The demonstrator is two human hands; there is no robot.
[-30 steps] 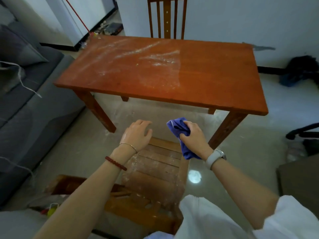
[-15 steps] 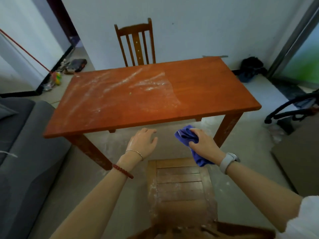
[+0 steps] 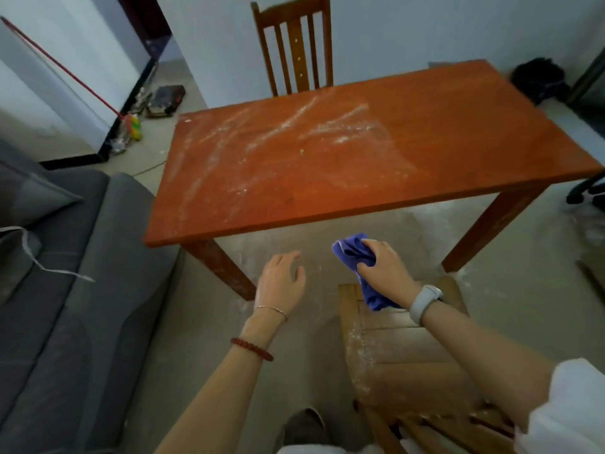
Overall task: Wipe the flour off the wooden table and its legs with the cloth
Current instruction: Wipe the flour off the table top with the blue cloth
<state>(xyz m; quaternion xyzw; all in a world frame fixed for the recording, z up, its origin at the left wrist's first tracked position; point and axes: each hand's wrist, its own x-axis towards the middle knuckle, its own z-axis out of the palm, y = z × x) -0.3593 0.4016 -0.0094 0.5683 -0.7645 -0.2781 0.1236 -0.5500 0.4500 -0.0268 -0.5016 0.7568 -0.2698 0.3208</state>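
The wooden table (image 3: 458, 132) stands ahead of me, its left half streaked with white flour (image 3: 288, 136) and its right half bare. Its near left leg (image 3: 226, 270) and near right leg (image 3: 484, 227) show below the top. My right hand (image 3: 386, 273) grips a bunched blue cloth (image 3: 357, 253) just in front of the table's near edge, below the level of the top. My left hand (image 3: 281, 280) hovers beside it with relaxed fingers, holding nothing.
A flour-dusted wooden chair (image 3: 402, 348) lies on its back on the floor under my right arm. A grey sofa (image 3: 65, 290) runs along the left. Another chair (image 3: 294, 47) stands behind the table. A red broom (image 3: 65, 70) leans at the far left; an office chair base (image 3: 586, 191) sits right.
My view has lifted and shifted, so the table now sits closer and more to the right. Both hands kept their places before the near edge; the right still holds the cloth.
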